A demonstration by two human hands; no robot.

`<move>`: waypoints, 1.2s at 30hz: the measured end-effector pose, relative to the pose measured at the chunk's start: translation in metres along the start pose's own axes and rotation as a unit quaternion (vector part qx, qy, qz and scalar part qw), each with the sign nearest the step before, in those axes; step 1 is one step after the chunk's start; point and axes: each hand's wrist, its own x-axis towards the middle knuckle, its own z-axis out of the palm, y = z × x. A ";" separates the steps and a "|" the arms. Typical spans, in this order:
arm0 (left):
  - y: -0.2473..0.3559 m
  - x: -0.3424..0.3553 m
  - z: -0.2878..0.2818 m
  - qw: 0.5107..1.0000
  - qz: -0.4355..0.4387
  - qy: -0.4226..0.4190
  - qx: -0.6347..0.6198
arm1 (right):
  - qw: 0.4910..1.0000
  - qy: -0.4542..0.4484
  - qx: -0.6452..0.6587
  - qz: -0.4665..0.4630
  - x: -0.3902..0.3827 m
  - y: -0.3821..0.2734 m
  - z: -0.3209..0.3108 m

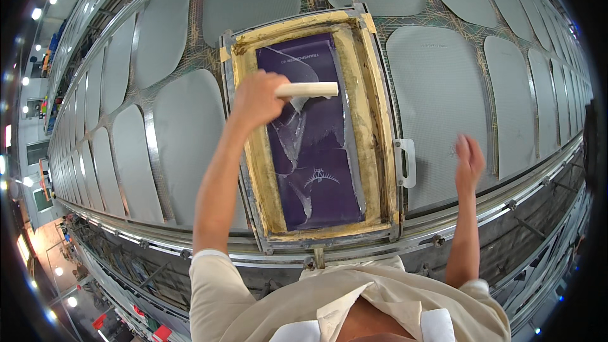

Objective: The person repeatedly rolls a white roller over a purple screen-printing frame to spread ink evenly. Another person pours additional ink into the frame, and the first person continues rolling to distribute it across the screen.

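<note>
My left hand point(258, 100) is closed round one end of a pale squeegee point(309, 90), which lies crosswise over the upper part of a printing screen. The screen has a purple mesh area point(323, 177) with glossy streaks of clear paste on it. Yellowed tape and residue line its rectangular frame point(256, 206). Empty and apart from the screen, my right hand point(470, 159) hovers over a grey panel point(437, 101) to the right, its fingers loosely stretched and slightly blurred. Nearest to it on the frame's right side is a white handle point(406, 163).
Rows of rounded grey panels point(190, 111) cover the long table on both sides. A metal rail point(462, 218) with small clamps runs along the near edge, close to my body. Lower racks point(538, 240) show beneath that edge.
</note>
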 end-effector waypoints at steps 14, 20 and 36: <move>-0.077 0.121 -0.007 0.994 -0.097 -0.005 -0.041 | 0.815 -0.379 -0.309 -0.312 0.211 -0.199 0.328; -0.048 0.054 0.021 0.997 -0.043 0.013 -0.063 | 0.801 -0.401 -0.318 -0.311 0.155 -0.169 0.297; 0.100 -0.246 0.099 0.997 0.037 0.024 -0.059 | 0.813 -0.433 -0.244 -0.303 -0.149 -0.104 0.128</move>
